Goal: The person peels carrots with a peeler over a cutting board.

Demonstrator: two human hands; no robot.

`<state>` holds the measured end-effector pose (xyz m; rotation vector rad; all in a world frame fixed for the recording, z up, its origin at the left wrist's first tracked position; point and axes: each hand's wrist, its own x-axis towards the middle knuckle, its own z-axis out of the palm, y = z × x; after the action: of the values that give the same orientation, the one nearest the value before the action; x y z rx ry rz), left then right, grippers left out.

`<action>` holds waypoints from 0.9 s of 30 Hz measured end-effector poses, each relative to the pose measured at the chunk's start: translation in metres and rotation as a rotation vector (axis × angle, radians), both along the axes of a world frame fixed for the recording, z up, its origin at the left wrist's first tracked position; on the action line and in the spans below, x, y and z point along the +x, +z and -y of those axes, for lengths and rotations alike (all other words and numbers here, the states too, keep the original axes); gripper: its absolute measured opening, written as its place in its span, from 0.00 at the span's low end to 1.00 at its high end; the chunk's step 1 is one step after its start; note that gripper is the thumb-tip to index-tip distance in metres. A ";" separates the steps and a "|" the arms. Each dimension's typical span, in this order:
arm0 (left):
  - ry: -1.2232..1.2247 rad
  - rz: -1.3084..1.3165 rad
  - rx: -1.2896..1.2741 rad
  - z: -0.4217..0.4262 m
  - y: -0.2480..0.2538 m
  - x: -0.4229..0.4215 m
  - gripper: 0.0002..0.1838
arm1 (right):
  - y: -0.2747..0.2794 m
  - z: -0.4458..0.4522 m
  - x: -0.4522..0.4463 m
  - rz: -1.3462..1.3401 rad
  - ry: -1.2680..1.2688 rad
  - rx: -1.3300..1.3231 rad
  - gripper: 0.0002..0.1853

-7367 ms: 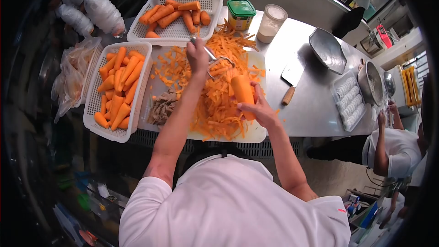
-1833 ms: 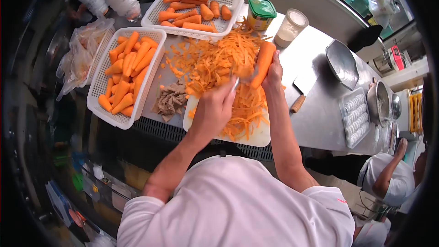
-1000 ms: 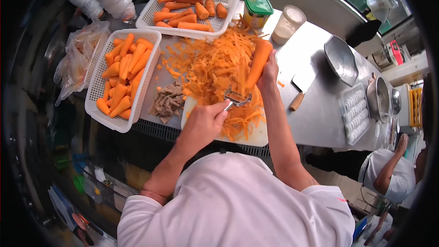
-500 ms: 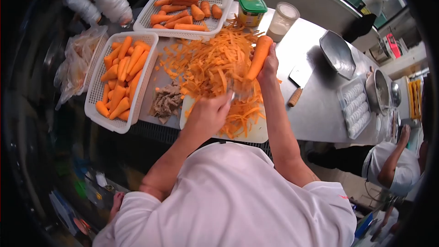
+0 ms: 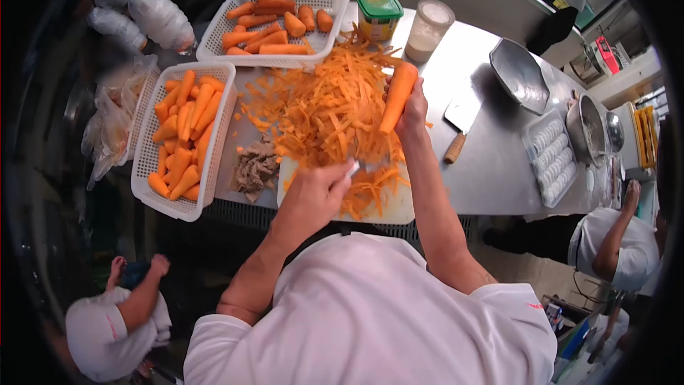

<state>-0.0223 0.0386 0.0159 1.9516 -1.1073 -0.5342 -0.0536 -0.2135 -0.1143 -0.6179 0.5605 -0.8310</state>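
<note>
My right hand (image 5: 412,110) is wrapped round a large carrot (image 5: 399,98), which is tilted with its thin end pointing down. In my left hand (image 5: 318,192) is a peeler (image 5: 354,167), its white handle end showing and its blade blurred. The peeler is below the carrot's lower end, apart from it. Beneath both hands spreads a heap of carrot peelings (image 5: 331,103). It covers most of a white cutting board (image 5: 392,212). A crumpled brown cloth (image 5: 254,169) lies left of the board.
White baskets of carrots stand left (image 5: 222,125) and behind (image 5: 335,36). At the back are a green-lidded tub (image 5: 377,14) and a clear container (image 5: 429,28). To the right lie a cleaver (image 5: 459,117), a dark tray (image 5: 520,75) and a tray of white rounds (image 5: 550,157). Co-workers (image 5: 117,321) are at both sides.
My left hand and the peeler have moved down and away from the carrot's lower end. A co-worker has come into view at the lower left. The view has shifted slightly.
</note>
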 end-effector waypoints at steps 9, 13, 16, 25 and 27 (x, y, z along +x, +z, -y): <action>0.124 0.189 -0.233 0.046 -0.029 0.005 0.15 | 0.033 -0.033 0.004 0.037 0.149 0.101 0.28; -0.026 0.010 -0.096 0.005 -0.008 0.001 0.16 | 0.015 -0.018 -0.006 -0.021 -0.013 0.068 0.29; 0.078 0.001 -0.139 0.047 -0.009 0.027 0.16 | 0.020 -0.031 -0.008 -0.116 0.038 -0.007 0.30; -0.057 0.032 -0.014 0.010 -0.016 0.001 0.16 | 0.009 -0.005 -0.010 -0.060 -0.035 -0.068 0.31; -0.050 -0.012 -0.024 0.014 -0.018 0.003 0.16 | 0.008 -0.012 -0.011 -0.038 0.030 -0.091 0.31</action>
<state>-0.0191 0.0247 -0.0019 1.9023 -1.1522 -0.5559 -0.0648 -0.2012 -0.1061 -0.7251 0.5491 -0.8208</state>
